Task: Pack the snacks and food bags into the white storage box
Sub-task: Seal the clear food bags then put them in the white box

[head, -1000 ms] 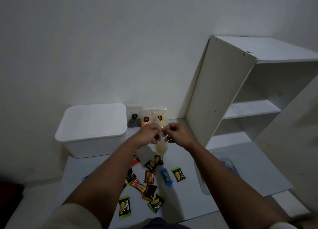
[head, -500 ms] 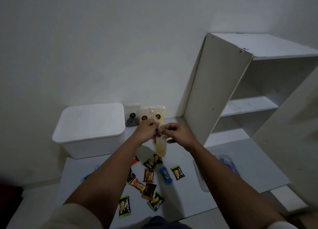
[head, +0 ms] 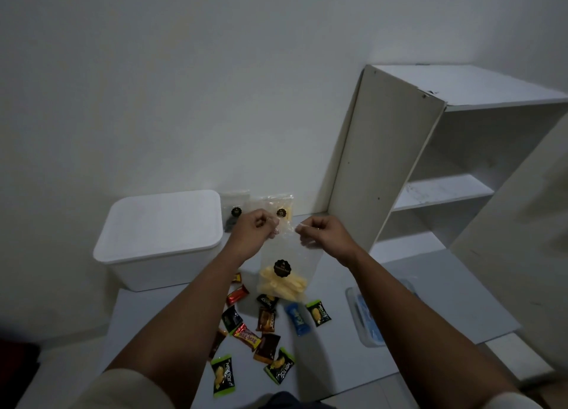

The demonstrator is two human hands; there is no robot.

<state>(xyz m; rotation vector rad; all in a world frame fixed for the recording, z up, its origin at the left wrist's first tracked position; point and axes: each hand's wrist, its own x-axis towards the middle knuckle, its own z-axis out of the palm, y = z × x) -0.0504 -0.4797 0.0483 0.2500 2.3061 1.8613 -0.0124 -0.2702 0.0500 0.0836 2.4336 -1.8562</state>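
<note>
A person is looking down at their own two bare forearms reaching forward over a pale grey board [head: 430, 288] lying on the floor. The left hand [head: 255, 228] and the right hand [head: 319, 231] are both curled into loose fists, each pinching one top corner of a clear food bag [head: 287, 273] and holding its upper edge stretched between them. The bag is hanging in the air at the centre of the view, with pale yellow stick-shaped snacks gathered at its bottom and a round black label on its front. At about ten o'clock from the hands, the white storage box [head: 159, 239] is sitting on the board against the wall with its lid on. Just behind the hands, at twelve o'clock, more clear food bags [head: 276, 207] with black labels are leaning against the wall, beside the box. At six o'clock, below the hanging bag, small wrapped snacks [head: 267, 335] are lying scattered on the board: green and black packets, a blue one, a red and yellow bar, and brown ones. At four o'clock, a clear plastic container [head: 365, 319] with something blue inside is resting on the board, partly hidden by the right forearm. At two o'clock, a white shelf unit [head: 384, 162] is standing against the wall.
</note>
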